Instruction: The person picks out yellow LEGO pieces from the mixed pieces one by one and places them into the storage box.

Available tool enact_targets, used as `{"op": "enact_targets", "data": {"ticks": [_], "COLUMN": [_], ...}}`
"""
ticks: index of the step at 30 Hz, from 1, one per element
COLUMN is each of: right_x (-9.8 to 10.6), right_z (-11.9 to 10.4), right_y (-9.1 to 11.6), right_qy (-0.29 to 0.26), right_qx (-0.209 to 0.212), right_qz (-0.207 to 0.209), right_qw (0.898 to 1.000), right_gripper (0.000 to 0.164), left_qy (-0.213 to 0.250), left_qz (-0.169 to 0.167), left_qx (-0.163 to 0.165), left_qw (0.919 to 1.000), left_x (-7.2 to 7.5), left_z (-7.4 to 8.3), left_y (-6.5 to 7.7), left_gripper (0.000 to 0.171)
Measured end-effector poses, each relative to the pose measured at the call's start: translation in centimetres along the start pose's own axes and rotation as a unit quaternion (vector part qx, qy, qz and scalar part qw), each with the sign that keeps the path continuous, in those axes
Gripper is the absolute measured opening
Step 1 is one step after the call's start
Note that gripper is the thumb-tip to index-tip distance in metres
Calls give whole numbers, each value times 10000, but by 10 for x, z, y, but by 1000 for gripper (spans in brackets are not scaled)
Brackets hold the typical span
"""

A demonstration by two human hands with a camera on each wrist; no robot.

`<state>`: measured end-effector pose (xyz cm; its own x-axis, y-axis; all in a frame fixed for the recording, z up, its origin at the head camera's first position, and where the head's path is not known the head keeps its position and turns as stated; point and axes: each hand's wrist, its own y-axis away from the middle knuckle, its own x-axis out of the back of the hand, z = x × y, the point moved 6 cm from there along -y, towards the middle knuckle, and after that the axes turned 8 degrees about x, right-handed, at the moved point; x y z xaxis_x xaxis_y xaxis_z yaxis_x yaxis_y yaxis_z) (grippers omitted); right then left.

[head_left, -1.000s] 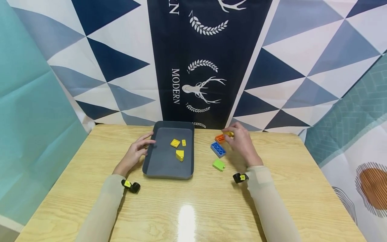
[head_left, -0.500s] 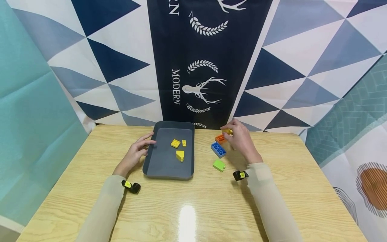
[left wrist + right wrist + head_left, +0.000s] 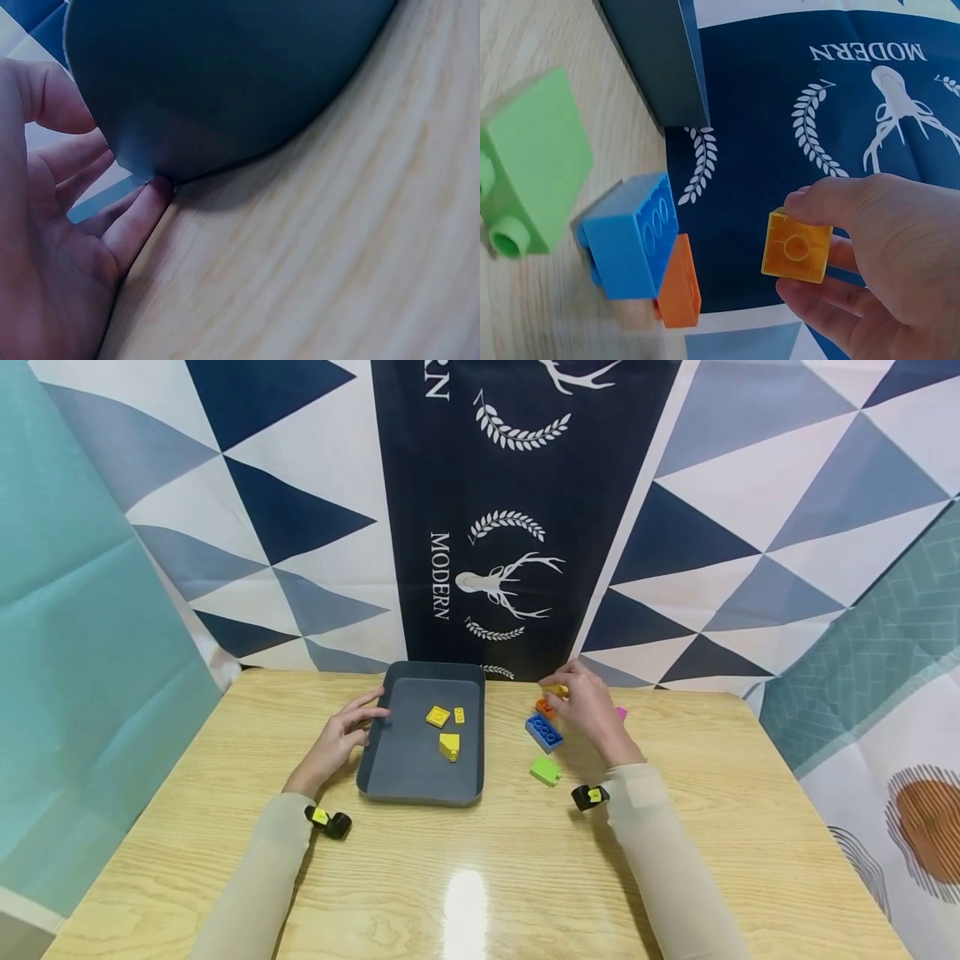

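Observation:
My right hand (image 3: 592, 706) pinches a yellow toy building brick (image 3: 796, 246) between thumb and fingers, its hollow underside showing in the right wrist view. The held brick overlaps the orange brick (image 3: 546, 707) in the head view. Beside that lie a blue brick (image 3: 543, 732) and a light green brick (image 3: 545, 771). My left hand (image 3: 333, 747) rests against the left side of a dark grey tray (image 3: 420, 789), fingers fairly straight, with fingertips at its rim and wall. Inside the tray are a square yellow brick (image 3: 438, 717), a small yellow brick (image 3: 459, 715) and a sloped yellow brick (image 3: 449, 747).
A bit of a pink piece (image 3: 622, 713) shows behind my right hand on the wooden table (image 3: 375, 877). A patterned cloth (image 3: 315, 510) hangs right behind the table's far edge.
My right hand has shifted slightly left with the yellow brick, and the pink piece has come into sight behind it. My left hand stays at the tray.

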<state>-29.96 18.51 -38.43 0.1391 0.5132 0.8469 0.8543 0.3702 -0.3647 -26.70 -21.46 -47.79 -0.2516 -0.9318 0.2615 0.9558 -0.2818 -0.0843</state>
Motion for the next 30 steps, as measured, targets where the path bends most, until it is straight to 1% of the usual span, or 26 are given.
{"op": "enact_targets", "data": {"ticks": [8,15,22,30], "right_x": [-6,-12,-22,-28], "right_z": [-11,-25,-40,-63], "right_y": [-5,-10,-15,-23], "right_qy": [-225,-198,-177,-210], "right_qx": [-35,167,196,384], "right_qz": [-108,-154,-317,-371], "right_qw": [9997,9995,9991,9984], "right_gripper": [24,23,24,25], "left_qy": [53,47,25,51], "left_qz": [10,14,30,20], "left_qx": [70,101,66,33], "left_qw": [10000,9999,10000,10000], "left_x": [0,0,0,-1], "left_z": [-1,-1,-1,-1], "left_y": [1,0,0,0], "left_gripper": [50,49,50,50]}}
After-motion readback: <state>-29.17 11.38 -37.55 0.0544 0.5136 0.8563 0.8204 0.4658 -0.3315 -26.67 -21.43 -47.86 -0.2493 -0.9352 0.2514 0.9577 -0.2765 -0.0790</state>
